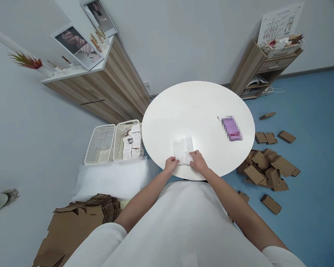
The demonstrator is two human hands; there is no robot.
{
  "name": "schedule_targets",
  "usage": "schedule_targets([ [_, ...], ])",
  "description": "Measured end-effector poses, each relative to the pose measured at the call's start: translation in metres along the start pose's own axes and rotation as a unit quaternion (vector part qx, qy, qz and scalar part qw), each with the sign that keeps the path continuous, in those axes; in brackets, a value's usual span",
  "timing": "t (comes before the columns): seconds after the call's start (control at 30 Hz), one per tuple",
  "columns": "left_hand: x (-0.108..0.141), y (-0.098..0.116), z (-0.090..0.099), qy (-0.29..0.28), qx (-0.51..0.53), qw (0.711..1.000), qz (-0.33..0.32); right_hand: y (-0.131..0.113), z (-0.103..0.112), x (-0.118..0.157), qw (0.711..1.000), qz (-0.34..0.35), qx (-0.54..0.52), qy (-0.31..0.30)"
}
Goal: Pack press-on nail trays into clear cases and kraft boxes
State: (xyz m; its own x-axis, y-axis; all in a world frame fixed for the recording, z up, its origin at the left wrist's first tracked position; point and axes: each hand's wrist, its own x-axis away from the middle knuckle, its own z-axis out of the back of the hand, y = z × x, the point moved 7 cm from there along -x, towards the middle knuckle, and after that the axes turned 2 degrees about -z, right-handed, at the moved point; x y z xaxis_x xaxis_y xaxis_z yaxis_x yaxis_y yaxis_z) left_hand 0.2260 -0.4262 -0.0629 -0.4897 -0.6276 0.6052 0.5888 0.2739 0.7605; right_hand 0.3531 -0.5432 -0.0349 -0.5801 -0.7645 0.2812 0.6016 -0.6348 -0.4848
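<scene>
While you worked at the lower centre of the frame, the thin white sheet (180, 150) lay before you near the close edge of the desk (161, 122). Light, even pressure from both sides appeared best suited to keeping its layers flat and its edges aligned; uneven pulling could have creased it. Your left hand (171, 164) had a nearly closed grip, thumb and fingertips apparently pinching the lower left corner. Your right hand (199, 162) had a partly open grip, its fingertips touching the right side; whether they pinched it could not be told.
</scene>
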Motion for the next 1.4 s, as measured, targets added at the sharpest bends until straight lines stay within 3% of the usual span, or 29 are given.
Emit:
schedule_targets([
  [0.17,0.001,0.022,-0.021,-0.053,-0.089,0.990,-0.099,0.004,-0.005,-0.009,0.997,-0.015,-0.068,-0.029],
  [0.4,0.006,0.040,-0.053,-0.066,-0.242,0.951,-0.182,0.013,-0.003,-0.009,0.978,-0.050,-0.193,-0.063],
  [0.53,0.019,0.040,-0.062,-0.085,-0.290,0.921,-0.247,0.017,-0.003,-0.010,0.954,-0.105,-0.272,-0.069],
  [0.73,0.039,0.028,-0.064,-0.112,-0.365,0.882,-0.278,0.016,-0.008,-0.017,0.967,-0.145,-0.208,-0.029],
  [0.83,0.040,0.028,-0.057,-0.125,-0.322,0.897,-0.277,0.016,-0.009,-0.019,0.972,-0.122,-0.200,-0.029],
  [1.0,0.028,0.045,-0.038,-0.092,-0.285,0.912,-0.280,0.019,-0.009,-0.022,0.973,-0.078,-0.213,-0.044],
  [1.2,0.021,0.061,-0.045,-0.111,-0.231,0.916,-0.307,0.019,-0.006,-0.012,0.976,-0.044,-0.208,-0.042],
  [1.4,0.020,0.058,-0.046,-0.110,-0.215,0.925,-0.293,-0.002,0.018,0.014,0.992,0.110,-0.042,0.034],
])
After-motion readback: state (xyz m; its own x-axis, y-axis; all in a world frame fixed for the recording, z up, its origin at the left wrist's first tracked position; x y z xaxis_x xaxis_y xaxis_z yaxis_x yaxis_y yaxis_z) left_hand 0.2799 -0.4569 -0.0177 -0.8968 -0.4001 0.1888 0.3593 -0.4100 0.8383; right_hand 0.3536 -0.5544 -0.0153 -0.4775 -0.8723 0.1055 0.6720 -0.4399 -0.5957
